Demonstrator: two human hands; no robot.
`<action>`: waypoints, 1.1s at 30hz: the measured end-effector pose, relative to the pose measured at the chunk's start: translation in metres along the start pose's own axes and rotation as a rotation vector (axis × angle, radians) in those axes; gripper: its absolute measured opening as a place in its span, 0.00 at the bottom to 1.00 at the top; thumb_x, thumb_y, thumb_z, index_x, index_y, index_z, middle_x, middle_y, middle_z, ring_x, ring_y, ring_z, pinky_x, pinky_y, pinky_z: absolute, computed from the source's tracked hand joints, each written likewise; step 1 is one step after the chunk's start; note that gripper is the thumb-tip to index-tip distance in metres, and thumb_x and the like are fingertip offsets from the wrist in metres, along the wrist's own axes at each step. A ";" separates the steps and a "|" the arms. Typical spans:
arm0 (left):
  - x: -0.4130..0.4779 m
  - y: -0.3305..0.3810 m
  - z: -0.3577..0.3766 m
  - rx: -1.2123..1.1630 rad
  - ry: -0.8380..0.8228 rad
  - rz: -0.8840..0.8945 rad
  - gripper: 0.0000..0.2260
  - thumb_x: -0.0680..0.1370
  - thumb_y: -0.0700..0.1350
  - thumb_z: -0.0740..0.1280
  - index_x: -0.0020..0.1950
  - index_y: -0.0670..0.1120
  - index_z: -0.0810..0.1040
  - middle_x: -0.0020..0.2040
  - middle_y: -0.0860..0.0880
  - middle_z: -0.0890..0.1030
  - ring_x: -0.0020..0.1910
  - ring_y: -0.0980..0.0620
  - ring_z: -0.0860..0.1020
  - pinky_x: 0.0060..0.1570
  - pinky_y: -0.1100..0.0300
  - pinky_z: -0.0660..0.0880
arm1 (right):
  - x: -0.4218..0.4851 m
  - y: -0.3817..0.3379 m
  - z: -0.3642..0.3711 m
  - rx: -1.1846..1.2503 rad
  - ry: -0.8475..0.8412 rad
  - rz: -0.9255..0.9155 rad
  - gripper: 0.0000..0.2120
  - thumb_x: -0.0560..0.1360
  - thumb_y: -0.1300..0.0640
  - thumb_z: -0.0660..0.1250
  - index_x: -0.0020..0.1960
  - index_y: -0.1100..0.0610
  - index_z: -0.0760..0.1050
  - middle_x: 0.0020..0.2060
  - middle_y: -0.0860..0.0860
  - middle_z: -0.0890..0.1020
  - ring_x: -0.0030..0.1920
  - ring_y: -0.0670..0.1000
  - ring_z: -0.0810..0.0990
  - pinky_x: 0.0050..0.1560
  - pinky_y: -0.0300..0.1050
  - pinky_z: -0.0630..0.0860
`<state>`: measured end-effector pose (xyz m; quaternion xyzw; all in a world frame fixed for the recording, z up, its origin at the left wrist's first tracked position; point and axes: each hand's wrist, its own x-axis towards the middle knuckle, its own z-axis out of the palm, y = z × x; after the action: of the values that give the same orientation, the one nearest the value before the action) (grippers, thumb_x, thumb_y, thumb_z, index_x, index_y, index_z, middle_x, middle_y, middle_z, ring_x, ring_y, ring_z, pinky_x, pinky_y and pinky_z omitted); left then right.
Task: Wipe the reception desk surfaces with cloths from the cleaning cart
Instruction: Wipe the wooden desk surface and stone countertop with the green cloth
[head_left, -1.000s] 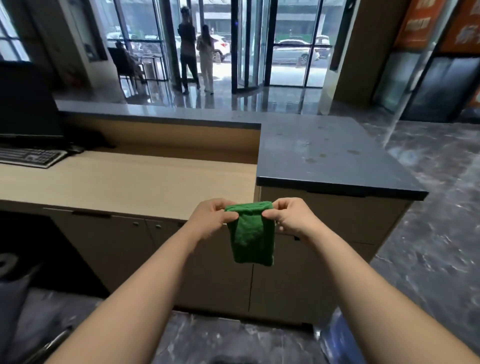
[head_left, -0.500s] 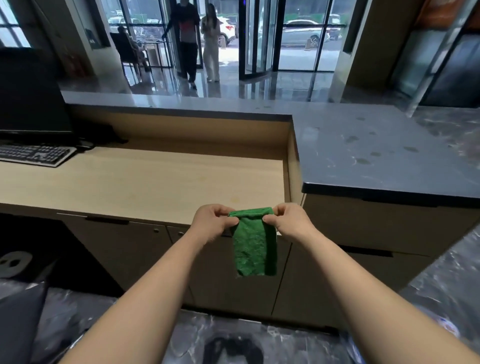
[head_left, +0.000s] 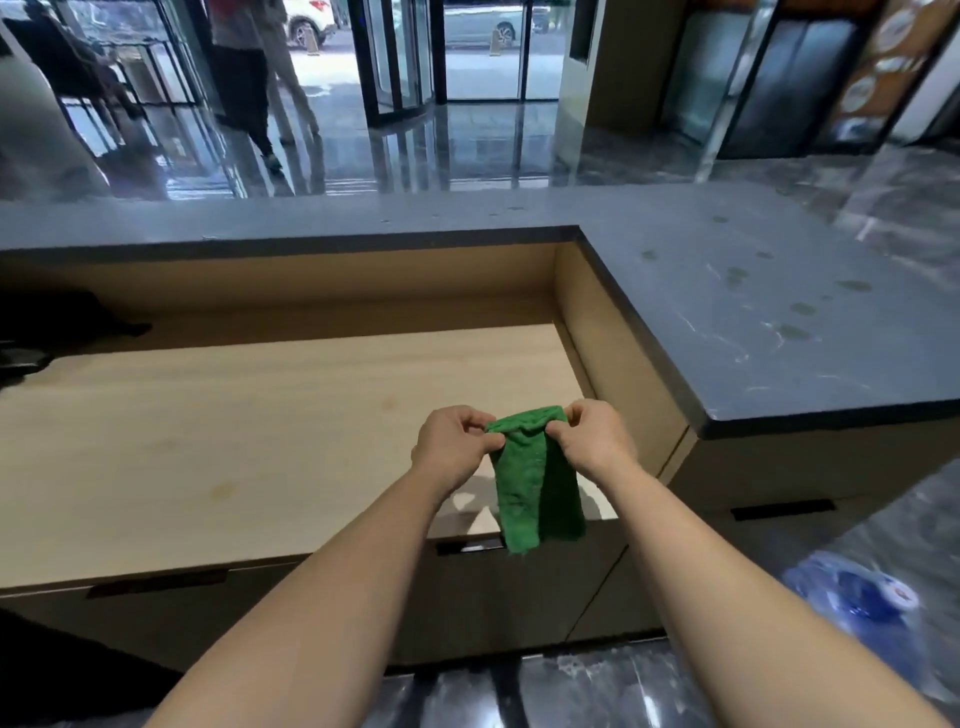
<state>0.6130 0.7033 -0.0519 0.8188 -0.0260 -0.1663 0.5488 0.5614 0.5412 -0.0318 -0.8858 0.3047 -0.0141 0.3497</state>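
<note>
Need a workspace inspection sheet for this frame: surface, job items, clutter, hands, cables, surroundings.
Surface: pale wooden desk top, faint marks; raised dark stone counter carries dull spots.
Job's things: green cloth hangs folded above the desk's near edge.
Clutter: dark shapes at the desk's left end, unidentifiable; blurred blue object on the floor, lower right.
Grippers: left hand and right hand each pinch the cloth's top edge.
Cables: nothing seen.
Surroundings: lobby floor glossy; glass doors; person walking beyond the counter.
</note>
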 end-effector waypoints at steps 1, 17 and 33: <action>0.007 0.001 -0.001 -0.006 -0.003 0.005 0.07 0.64 0.46 0.77 0.39 0.53 0.82 0.38 0.49 0.84 0.45 0.47 0.83 0.56 0.45 0.77 | 0.004 -0.004 0.001 -0.025 0.027 0.001 0.08 0.76 0.49 0.68 0.43 0.54 0.77 0.45 0.53 0.82 0.48 0.57 0.80 0.42 0.46 0.73; 0.014 -0.072 -0.080 0.657 -0.101 -0.009 0.41 0.72 0.55 0.73 0.78 0.50 0.54 0.76 0.51 0.63 0.75 0.53 0.62 0.72 0.53 0.56 | 0.005 0.011 0.079 -0.573 -0.065 -0.415 0.30 0.82 0.44 0.53 0.80 0.53 0.49 0.78 0.56 0.55 0.78 0.57 0.45 0.76 0.52 0.46; 0.051 -0.118 -0.110 1.141 -0.113 -0.057 0.50 0.64 0.72 0.67 0.76 0.47 0.54 0.78 0.49 0.54 0.77 0.52 0.52 0.73 0.47 0.48 | 0.045 0.008 0.146 -0.666 -0.027 -0.209 0.28 0.81 0.41 0.37 0.79 0.47 0.35 0.78 0.59 0.39 0.77 0.62 0.37 0.75 0.63 0.42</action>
<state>0.6780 0.8367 -0.1343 0.9756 -0.1188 -0.1841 0.0133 0.6285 0.6006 -0.1552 -0.9778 0.1957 0.0624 0.0421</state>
